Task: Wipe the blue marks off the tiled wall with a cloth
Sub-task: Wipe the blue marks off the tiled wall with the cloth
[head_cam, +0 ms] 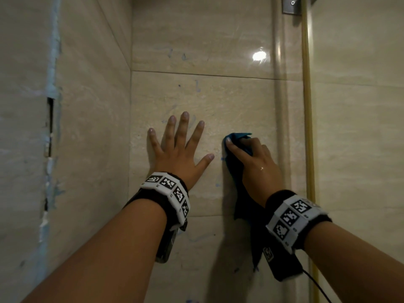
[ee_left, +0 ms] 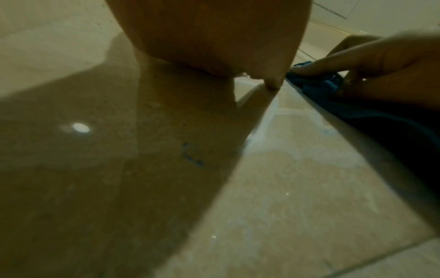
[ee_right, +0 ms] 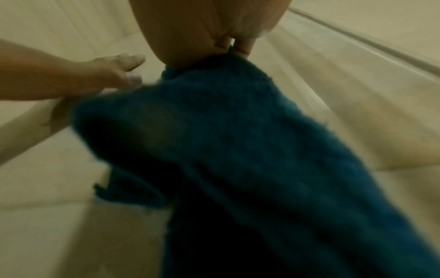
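A beige tiled wall [head_cam: 218, 101] faces me with faint blue marks [head_cam: 184, 56] on the upper tile and smaller ones [head_cam: 197, 86] on the middle tile. My left hand [head_cam: 179, 147] lies flat on the wall with its fingers spread. Just to its right, my right hand [head_cam: 251, 158] grips a blue cloth [head_cam: 237, 182] and presses it against the tile; the cloth's tail hangs below the wrist. The cloth [ee_right: 238, 150] fills the right wrist view. Another blue mark [ee_left: 190, 155] shows on the tile in the left wrist view, where the cloth [ee_left: 319, 84] sits at the right.
A side wall [head_cam: 87, 106] meets the tiled wall at a corner on the left, with a rough blue-stained edge [head_cam: 53, 73]. A rounded beige trim [head_cam: 282, 106] and a brass strip [head_cam: 308, 106] run vertically on the right. A metal bracket [head_cam: 291, 5] is at the top.
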Action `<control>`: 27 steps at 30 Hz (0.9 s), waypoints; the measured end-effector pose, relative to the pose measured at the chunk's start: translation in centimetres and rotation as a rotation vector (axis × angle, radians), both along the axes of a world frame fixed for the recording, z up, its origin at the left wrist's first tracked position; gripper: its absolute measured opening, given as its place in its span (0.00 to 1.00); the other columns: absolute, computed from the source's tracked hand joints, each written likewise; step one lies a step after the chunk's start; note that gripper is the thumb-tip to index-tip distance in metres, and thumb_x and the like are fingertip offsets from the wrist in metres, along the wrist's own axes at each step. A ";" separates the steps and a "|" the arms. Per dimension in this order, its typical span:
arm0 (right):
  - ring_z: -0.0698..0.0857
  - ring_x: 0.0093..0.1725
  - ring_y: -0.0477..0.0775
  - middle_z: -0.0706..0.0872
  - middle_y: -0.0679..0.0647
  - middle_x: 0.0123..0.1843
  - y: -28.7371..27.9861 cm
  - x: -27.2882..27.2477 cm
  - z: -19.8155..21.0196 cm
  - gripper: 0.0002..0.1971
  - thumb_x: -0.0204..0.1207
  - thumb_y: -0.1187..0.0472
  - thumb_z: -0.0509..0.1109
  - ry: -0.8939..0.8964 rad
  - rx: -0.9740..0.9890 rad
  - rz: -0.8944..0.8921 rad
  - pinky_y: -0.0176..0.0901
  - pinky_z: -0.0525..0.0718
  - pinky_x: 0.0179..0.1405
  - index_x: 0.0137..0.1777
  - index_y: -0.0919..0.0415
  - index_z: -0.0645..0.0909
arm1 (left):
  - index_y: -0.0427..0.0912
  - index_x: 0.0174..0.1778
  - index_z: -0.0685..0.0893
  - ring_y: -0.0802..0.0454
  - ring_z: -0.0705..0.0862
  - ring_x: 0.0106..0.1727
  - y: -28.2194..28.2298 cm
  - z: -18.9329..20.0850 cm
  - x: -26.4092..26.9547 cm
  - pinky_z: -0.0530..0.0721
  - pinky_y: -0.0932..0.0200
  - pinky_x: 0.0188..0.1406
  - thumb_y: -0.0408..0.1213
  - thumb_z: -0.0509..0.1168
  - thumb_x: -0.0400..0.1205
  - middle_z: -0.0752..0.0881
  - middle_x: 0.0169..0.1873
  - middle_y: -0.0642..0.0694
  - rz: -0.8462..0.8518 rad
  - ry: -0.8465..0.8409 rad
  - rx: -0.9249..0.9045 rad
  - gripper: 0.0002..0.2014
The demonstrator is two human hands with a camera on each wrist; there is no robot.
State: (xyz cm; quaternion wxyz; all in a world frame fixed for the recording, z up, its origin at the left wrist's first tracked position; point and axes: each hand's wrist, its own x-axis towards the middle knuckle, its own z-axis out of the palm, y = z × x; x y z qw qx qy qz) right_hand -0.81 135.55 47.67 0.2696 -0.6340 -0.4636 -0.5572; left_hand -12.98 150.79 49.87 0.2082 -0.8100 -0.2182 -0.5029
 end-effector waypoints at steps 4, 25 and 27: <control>0.74 0.63 0.70 0.73 0.64 0.70 0.2 -1.1 2.3 0.32 0.75 0.70 0.68 0.048 -0.037 -0.022 0.58 0.85 0.44 0.78 0.50 0.69 | 0.61 0.78 0.24 0.46 0.24 0.79 -0.1 0.0 0.0 0.30 0.28 0.72 0.70 0.25 0.72 0.21 0.78 0.51 -0.007 0.005 -0.006 0.39; 0.79 0.53 0.73 0.78 0.68 0.62 1.0 -1.5 1.8 0.36 0.65 0.76 0.72 -0.046 -0.070 -0.006 0.53 0.84 0.31 0.75 0.54 0.74 | 0.60 0.75 0.22 0.46 0.25 0.80 -1.6 0.3 -0.8 0.31 0.28 0.76 0.58 0.36 0.86 0.22 0.78 0.50 0.030 0.065 -0.096 0.30; 0.81 0.49 0.71 0.80 0.67 0.59 0.7 -1.4 1.0 0.36 0.63 0.73 0.76 -0.114 -0.089 -0.018 0.50 0.83 0.29 0.73 0.54 0.77 | 0.59 0.75 0.21 0.45 0.26 0.81 -1.6 0.3 -0.8 0.32 0.28 0.76 0.57 0.35 0.86 0.22 0.78 0.50 0.043 0.061 -0.087 0.30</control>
